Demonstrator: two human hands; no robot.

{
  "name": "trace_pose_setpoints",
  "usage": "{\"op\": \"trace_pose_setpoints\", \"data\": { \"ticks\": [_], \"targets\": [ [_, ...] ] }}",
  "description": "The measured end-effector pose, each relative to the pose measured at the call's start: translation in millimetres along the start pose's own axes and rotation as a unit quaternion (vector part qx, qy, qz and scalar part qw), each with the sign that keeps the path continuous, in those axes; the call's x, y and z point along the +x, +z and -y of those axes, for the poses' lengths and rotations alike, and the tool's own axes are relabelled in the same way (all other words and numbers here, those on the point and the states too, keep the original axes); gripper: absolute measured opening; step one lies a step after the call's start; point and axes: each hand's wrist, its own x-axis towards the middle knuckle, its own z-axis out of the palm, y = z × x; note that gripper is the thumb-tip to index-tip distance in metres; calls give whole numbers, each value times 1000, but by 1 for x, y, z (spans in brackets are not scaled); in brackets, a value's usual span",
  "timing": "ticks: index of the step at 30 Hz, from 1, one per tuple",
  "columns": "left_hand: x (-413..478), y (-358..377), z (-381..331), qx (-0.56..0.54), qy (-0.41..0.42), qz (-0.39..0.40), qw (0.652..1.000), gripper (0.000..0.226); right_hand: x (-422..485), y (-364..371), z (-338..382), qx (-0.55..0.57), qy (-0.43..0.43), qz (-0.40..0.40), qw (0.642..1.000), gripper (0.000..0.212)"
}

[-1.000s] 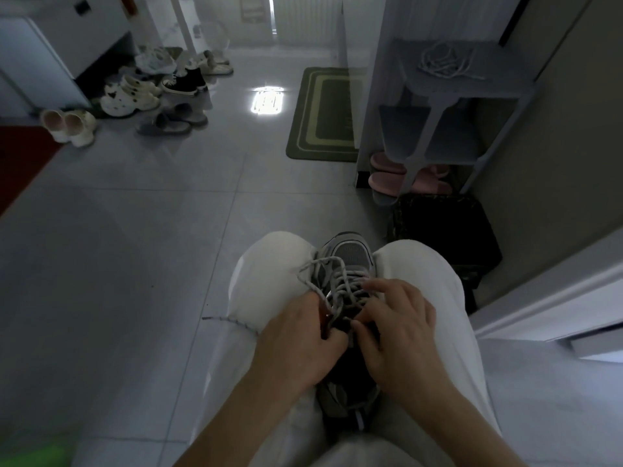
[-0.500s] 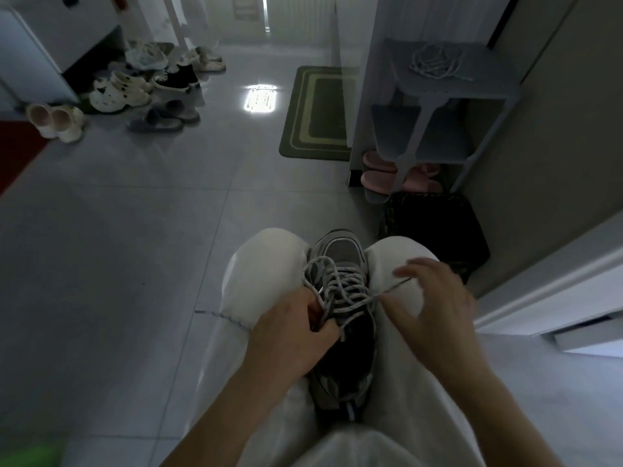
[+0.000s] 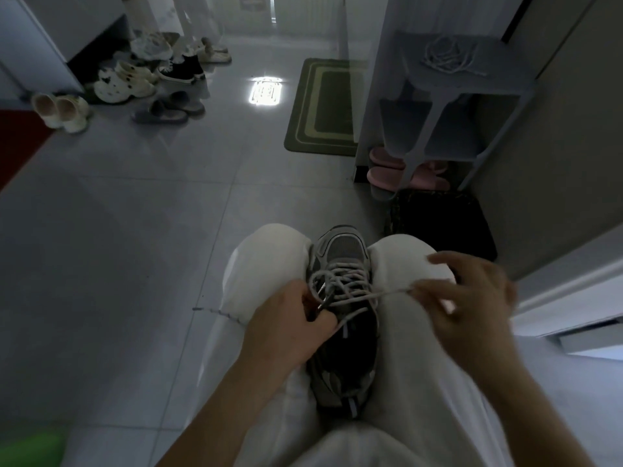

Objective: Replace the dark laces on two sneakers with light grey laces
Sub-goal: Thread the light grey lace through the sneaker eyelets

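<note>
A grey sneaker (image 3: pixel 344 251) lies wedged between my knees, toe pointing away from me. A light grey lace (image 3: pixel 340 281) criss-crosses its eyelets in loose loops. My left hand (image 3: pixel 286 325) grips the sneaker's left side at the tongue, fingers curled in by the eyelets. Out to the right, over my right knee, my right hand (image 3: pixel 468 298) pinches one end of the lace and holds it stretched taut from the eyelets. The other lace end trails off my left knee (image 3: pixel 215 311). Another coiled lace (image 3: pixel 448 57) rests on top of a grey shelf (image 3: pixel 499 82).
Pink slippers (image 3: pixel 397 173) sit under the shelf, a dark mat (image 3: pixel 445 224) lies just past my right knee. A green doormat (image 3: pixel 320 106) is further off. Several shoes and sandals (image 3: pixel 135 82) are heaped at the far left. A door frame runs along the right.
My right hand has left the eyelets and drawn the lace end out to the right until it is taut. My left hand has stayed on the sneaker.
</note>
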Motion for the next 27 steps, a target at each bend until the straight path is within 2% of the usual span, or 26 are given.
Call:
{"op": "trace_pose_setpoints", "data": {
  "ticks": [2, 4, 6, 8, 10, 13, 16, 20, 27],
  "targets": [
    [0, 1, 1, -3, 9, -2, 1000, 20, 3, -5, -26, -34, 82, 17, 996, 13],
    [-1, 3, 2, -21, 24, -3, 1000, 26, 4, -3, -38, -53, 126, 57, 989, 12],
    [-1, 3, 2, -44, 38, -9, 998, 29, 4, 3, -31, -41, 100, 83, 991, 22],
    [-2, 2, 2, -57, 48, -11, 997, 28, 4, 5, -6, 15, 38, 55, 998, 27],
    [-3, 3, 2, -52, 57, -11, 997, 24, 4, 10, 23, 58, -51, 28, 997, 21],
    [-4, 4, 4, -53, 56, -13, 997, 18, -1, 31, 51, 21, -141, 70, 987, 22],
    [-4, 2, 6, -60, 52, -13, 997, 17, -6, 42, 56, -14, -139, 89, 986, 24],
    [-4, 2, 7, -58, 53, -15, 997, 17, -13, 30, 42, 24, -111, 53, 992, 21],
    [-4, 2, 9, 0, 88, 12, 996, 17, -16, 22, 27, 47, -89, 43, 994, 25]
  ]
}}
